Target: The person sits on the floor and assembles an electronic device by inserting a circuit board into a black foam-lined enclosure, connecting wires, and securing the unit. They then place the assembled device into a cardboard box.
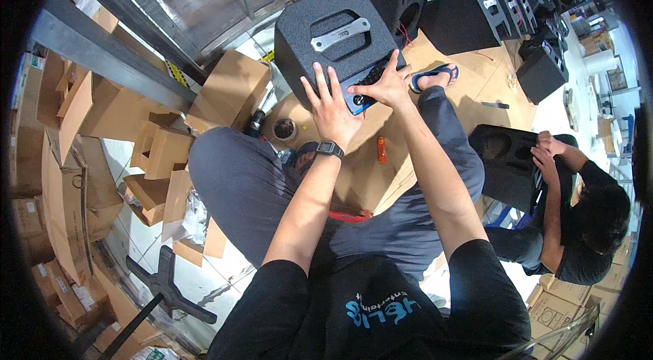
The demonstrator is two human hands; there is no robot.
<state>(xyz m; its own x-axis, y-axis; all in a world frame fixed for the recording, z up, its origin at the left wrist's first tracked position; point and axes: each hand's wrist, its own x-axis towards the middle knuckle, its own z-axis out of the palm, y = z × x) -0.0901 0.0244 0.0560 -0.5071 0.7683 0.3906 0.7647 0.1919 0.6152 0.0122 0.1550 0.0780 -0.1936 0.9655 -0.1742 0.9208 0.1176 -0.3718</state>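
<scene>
A black textured speaker cabinet (292, 40) with a silver handle (340, 35) stands before me at the top middle. On its near side is a dark panel with knobs and a bright blue edge (358, 104). My left hand (335, 108) rests with spread fingers on the cabinet and the panel's left end. My right hand (389, 88) lies over the panel's right part, thumb and forefinger stretched apart, the thumb close to a knob. Its other fingers are partly hidden. An orange-handled tool (381, 150) lies on the cardboard between my legs.
A power drill (256, 122) and a small round tub (284, 129) are by my left knee. Open cardboard boxes (228, 91) crowd the left. More black speakers (456, 20) stand at the back right. At right, a co-worker (578, 203) handles another cabinet (503, 163).
</scene>
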